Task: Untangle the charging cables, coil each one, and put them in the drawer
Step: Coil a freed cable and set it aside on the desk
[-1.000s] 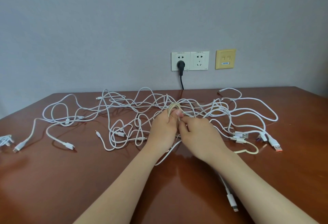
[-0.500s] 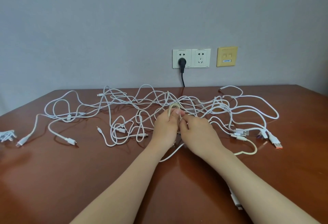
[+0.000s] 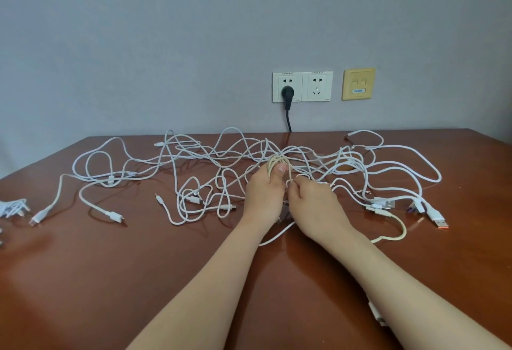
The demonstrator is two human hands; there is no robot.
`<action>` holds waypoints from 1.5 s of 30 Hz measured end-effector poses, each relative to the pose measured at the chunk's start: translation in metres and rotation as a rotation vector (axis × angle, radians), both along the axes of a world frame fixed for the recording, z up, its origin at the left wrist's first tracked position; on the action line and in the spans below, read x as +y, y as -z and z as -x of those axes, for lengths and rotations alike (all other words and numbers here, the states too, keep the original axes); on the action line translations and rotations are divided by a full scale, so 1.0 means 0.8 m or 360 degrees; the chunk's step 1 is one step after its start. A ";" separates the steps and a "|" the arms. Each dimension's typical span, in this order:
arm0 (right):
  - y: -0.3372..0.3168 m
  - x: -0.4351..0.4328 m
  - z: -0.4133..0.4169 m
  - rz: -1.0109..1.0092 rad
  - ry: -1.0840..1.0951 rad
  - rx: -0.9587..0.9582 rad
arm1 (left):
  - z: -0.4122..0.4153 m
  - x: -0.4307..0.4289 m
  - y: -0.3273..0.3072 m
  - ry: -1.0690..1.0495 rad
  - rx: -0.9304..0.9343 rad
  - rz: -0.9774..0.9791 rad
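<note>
- Head view: the left hand [image 3: 263, 197] grips a small cream coil [image 3: 277, 160], with its fingers curled round the loops and the thumb pressed on top.
- The right hand [image 3: 315, 208] sits just right of the left and touches it. Its fingertips pinch a cream strand that leads into the coil.
- Compared with half a second ago, both hands keep the same grip at the same spot on the table; only the view has shifted a touch.
- The cream cable's loose tail [image 3: 399, 237] comes out from under the right wrist and curls on the near right, as before.
- The white cables [image 3: 230, 153] still lie tangled across the far half of the brown table [image 3: 110, 280], from left to right, behind and around the hands.
- An orange-tipped plug [image 3: 441, 223] lies at the right end of the tangle. A small white bundle [image 3: 13, 207] sits apart at the left edge.
- On the wall behind, a black plug [image 3: 288, 92] sits in the left of two white sockets [image 3: 317, 86]. A yellow plate [image 3: 358, 84] is to their right.
</note>
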State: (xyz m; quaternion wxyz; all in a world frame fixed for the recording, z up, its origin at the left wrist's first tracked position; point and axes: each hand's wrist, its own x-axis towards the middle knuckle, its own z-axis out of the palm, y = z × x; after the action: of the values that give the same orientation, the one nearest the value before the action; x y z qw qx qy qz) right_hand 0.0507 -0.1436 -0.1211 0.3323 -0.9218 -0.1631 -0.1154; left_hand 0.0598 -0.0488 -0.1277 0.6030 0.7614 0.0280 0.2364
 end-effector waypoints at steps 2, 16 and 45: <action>0.001 0.000 -0.001 0.0011 -0.0028 0.0008 | 0.001 0.001 0.000 0.0051 -0.0004 -0.0113; -0.001 -0.004 -0.003 0.0024 -0.0074 -0.0025 | 0.006 0.000 0.001 -0.0004 0.0037 -0.0504; -0.007 -0.014 -0.006 0.0000 -0.0097 0.0010 | 0.005 0.020 -0.010 0.0325 0.0227 0.0667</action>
State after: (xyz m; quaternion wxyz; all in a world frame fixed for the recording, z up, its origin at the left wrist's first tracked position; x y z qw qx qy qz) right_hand 0.0557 -0.1544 -0.1155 0.3361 -0.9168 -0.1900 -0.1024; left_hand 0.0558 -0.0325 -0.1194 0.7651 0.6333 0.0420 0.1089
